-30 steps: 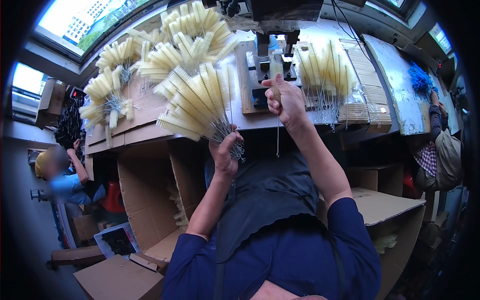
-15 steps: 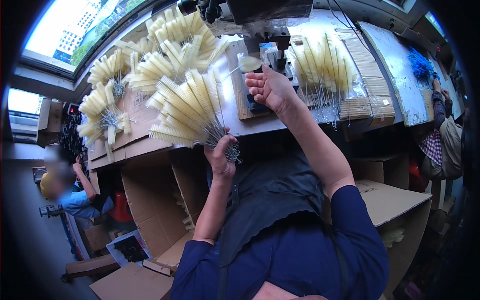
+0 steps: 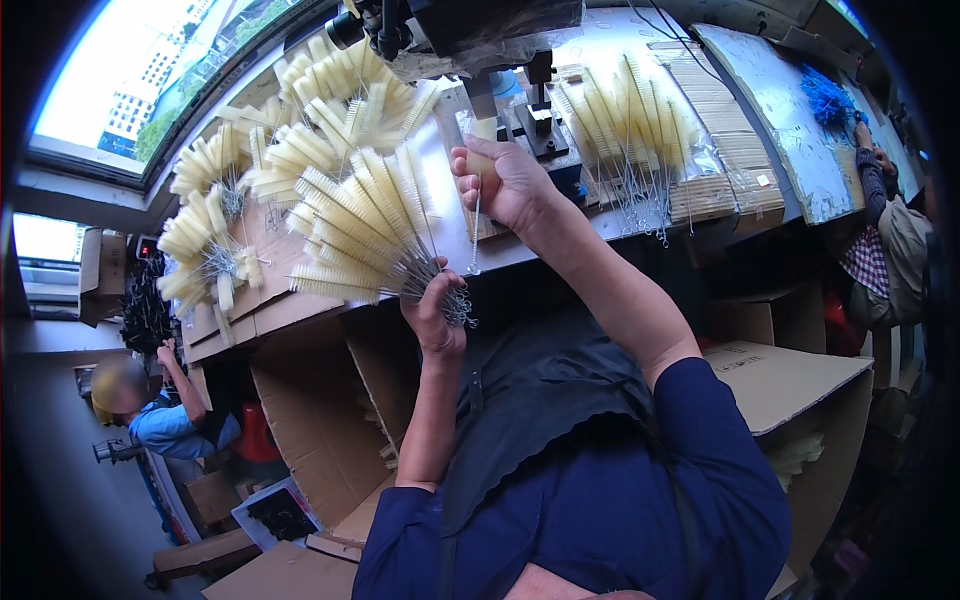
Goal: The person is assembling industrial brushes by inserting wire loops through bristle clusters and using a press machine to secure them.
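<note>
My left hand [image 3: 437,318] is closed round the wire stems of a fanned bundle of cream bottle brushes [image 3: 350,225]. Their bristle heads point up and left over the table edge, and the looped wire ends stick out below the fist. My right hand [image 3: 512,185], in front of the machine fixture [image 3: 545,130], pinches a single bottle brush [image 3: 476,235] by its bristle part. Its wire stem hangs down to a small loop, a little to the right of the bundle. The fingers hide part of its bristles.
More brushes lie heaped at the back left [image 3: 345,75], and another pile [image 3: 630,120] is right of the fixture, near stacked cardboard strips [image 3: 725,150]. Open cardboard boxes [image 3: 315,400] stand below the table. One person [image 3: 175,420] works at far left, another [image 3: 885,220] at far right.
My right hand has gone from open fingers beside a brush at the fixture to a grip on that brush, drawn slightly left and down. The left hand still holds its bundle.
</note>
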The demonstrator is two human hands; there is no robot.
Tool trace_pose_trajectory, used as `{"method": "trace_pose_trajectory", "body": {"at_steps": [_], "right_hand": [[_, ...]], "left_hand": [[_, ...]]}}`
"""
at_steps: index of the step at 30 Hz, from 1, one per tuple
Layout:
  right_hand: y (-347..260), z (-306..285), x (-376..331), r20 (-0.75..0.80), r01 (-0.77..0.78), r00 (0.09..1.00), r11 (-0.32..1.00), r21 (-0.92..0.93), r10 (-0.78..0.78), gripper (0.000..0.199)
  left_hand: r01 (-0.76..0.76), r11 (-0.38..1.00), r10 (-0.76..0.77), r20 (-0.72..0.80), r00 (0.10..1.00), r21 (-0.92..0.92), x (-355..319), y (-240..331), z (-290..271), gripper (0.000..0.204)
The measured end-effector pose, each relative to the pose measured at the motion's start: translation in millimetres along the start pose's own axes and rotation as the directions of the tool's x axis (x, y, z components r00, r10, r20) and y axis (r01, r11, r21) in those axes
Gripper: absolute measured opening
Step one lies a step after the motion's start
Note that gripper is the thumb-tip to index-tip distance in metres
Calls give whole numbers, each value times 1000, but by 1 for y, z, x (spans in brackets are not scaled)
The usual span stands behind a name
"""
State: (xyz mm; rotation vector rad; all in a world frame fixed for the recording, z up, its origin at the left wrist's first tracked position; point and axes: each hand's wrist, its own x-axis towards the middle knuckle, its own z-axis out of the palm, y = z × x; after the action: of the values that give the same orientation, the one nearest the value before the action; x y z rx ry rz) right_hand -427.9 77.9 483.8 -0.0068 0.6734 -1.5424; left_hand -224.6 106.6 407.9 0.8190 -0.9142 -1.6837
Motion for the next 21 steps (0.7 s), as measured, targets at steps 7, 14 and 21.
{"method": "trace_pose_trajectory", "body": {"at_steps": [7,14,21], "right_hand": [[16,-24,-26,9,103,995,981,-167,-103,30],[-26,-68,-42,-62,221,968,945,-239,-242,31],[-40,-71,-40,-106,163,975,949,-270,-198,32]], "left_hand": [[-30,999,29,-35,999,-21,4,0,-4,31],[-17,1000,16,-29,999,-22,12,-6,-11,25],[-7,1000,7,-7,1000,-26,6,-9,-1,25]]}}
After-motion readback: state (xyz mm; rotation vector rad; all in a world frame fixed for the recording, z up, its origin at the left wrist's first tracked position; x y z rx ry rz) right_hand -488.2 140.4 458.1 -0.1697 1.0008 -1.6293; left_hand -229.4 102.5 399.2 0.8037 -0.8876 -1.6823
